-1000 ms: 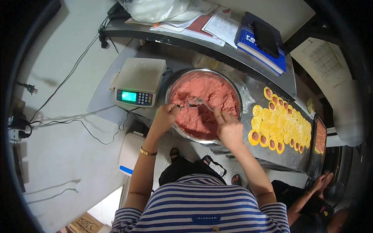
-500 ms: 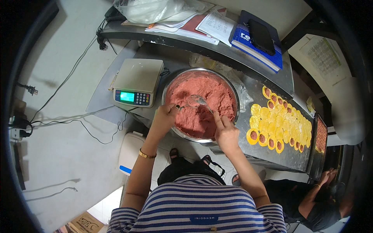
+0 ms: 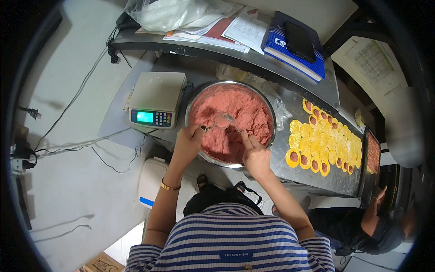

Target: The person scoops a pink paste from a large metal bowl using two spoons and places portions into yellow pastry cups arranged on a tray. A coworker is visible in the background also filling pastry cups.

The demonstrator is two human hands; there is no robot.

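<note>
Head view: one steel bowl point(image 3: 274, 121) stands at the near edge of the counter point(image 3: 335, 182), nearly full of pink ground meat point(image 3: 247, 106). Two spoons are over it: the left hand point(image 3: 188, 143) pinches one by its handle point(image 3: 210, 127), and the right hand point(image 3: 257, 156) grips the other point(image 3: 230, 118). Their heads seem to meet around one lump of meat, though the overlap makes it hard to be sure. One scale point(image 3: 159, 90) sits toward the counter's left end. Rows of yellow rounds point(image 3: 312, 136), overlapping too much to count exactly, cover its right part; four along their near-left corner carry meat.
</note>
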